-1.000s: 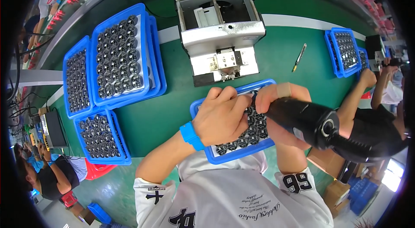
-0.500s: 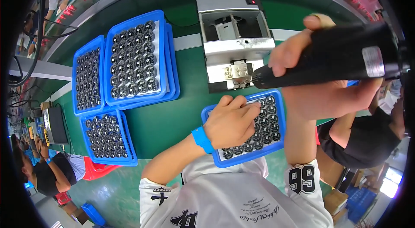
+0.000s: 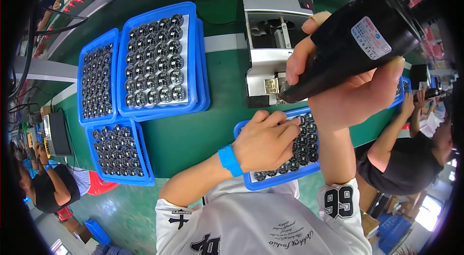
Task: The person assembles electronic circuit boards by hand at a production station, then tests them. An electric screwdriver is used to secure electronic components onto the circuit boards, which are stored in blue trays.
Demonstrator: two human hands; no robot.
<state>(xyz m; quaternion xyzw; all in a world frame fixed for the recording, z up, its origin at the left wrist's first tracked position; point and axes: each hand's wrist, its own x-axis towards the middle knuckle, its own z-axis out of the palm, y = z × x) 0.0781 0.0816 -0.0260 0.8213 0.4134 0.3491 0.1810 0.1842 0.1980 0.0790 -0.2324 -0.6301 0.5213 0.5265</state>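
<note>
My right hand [image 3: 349, 91] is wrapped round a thick black electric screwdriver [image 3: 338, 52], which slants down to the left. Its tip end sits at the front outlet of a silver screw feeder [image 3: 268, 54]; the bit itself is mostly hidden. My left hand [image 3: 268, 140], with a blue band at the wrist, lies over a blue tray [image 3: 278, 183] of round, shiny black parts. Its fingers are curled, and the fingertips press on a round black part [image 3: 303, 120] in the tray's far row. The hand covers the tray's left side.
To the left stand stacked blue trays [image 3: 199, 62] with rows of similar parts, another filled tray [image 3: 79, 86] beside them and a smaller one [image 3: 150, 177] nearer. A black cable [image 3: 205, 18] runs behind the feeder. Co-workers sit at both sides.
The screwdriver's rear end has swung up and now tilts more steeply; its tip has shifted slightly left against the feeder. My left hand stays on the tray. The whole view has shifted a little.
</note>
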